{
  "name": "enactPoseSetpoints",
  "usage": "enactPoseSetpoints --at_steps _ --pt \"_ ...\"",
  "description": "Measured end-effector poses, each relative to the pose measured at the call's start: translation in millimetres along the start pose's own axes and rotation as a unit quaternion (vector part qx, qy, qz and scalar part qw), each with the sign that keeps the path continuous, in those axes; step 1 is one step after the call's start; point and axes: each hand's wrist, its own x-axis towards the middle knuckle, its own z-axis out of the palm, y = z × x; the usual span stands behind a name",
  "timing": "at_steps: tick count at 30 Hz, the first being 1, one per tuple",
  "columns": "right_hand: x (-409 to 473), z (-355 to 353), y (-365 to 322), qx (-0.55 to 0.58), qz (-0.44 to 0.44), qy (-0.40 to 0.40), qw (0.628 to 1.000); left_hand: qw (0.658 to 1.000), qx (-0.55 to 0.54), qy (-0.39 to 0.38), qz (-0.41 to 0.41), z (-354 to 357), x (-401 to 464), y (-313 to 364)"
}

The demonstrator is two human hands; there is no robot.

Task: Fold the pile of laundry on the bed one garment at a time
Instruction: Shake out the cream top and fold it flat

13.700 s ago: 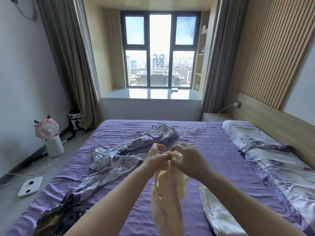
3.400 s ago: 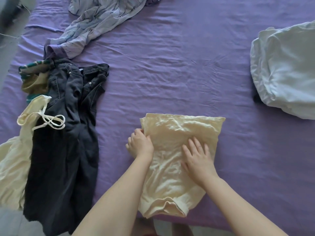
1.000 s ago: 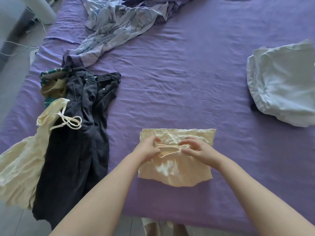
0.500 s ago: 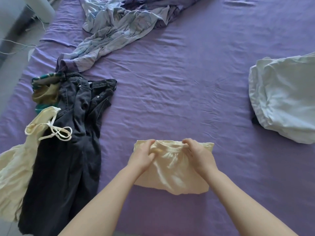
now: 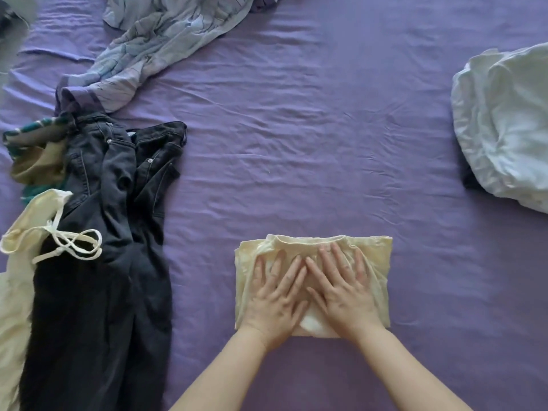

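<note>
We see a purple sheet (image 5: pixel 296 143) stretched across nearly the whole view, creased with fine wrinkles that run mostly sideways and with a few deeper folds near the upper left. On it, at the top, lies a crumpled blanket (image 5: pixel 166 40) in pale blue and lilac with a thin, dark, branching pattern. It trails from the top centre down toward the left, and its lower end turns over to show a darker purple border. Part of it runs out of view at the top. In the upper left corner, past the edge of the sheet, we make out a blurred grey strip of floor (image 5: pixel 12 37).
</note>
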Motion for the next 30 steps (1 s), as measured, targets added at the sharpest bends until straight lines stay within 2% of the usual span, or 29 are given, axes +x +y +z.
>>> enactPoseSetpoints --at_steps 3,7,13,16,18,19,20,22,24,26,30 --pt "0 14 13 0.003 -0.024 -0.012 1.0 0.999 -0.01 -0.03 0.008 16 0 -9" --pt "6 25 14 -0.009 -0.018 -0.041 0.999 1.0 -0.02 -0.019 0.001 30 8 -11" --pt "6 -6 6 -0.008 -0.005 -0.061 0.998 0.999 -0.004 -0.048 0.007 2 4 -11" --pt "15 -27 9 -0.027 0.019 -0.037 0.999 1.0 0.001 0.002 0.02 -12 2 -15" --pt "24 -33 19 -0.029 0.037 -0.068 0.997 0.997 -0.013 0.059 0.04 -16 -1 -19" --pt "30 -34 24 -0.027 0.052 -0.109 0.992 0.997 -0.02 0.072 0.035 -19 -1 -21" --pt "35 -36 27 -0.035 0.059 -0.146 0.987 0.997 -0.029 0.07 0.011 -23 1 -22" --pt "43 -38 31 -0.044 0.065 -0.196 0.977 0.992 -0.076 0.009 -0.101 -35 8 -24" --pt "48 -39 30 -0.036 0.077 -0.216 0.973 0.961 -0.125 -0.069 -0.235 -41 16 -31" --pt "51 -38 25 -0.051 0.087 -0.209 0.973 0.918 -0.194 -0.107 -0.33 -38 23 -39" --pt "60 -42 17 -0.086 0.115 -0.172 0.975 0.901 -0.234 -0.118 -0.345 -43 32 -43"
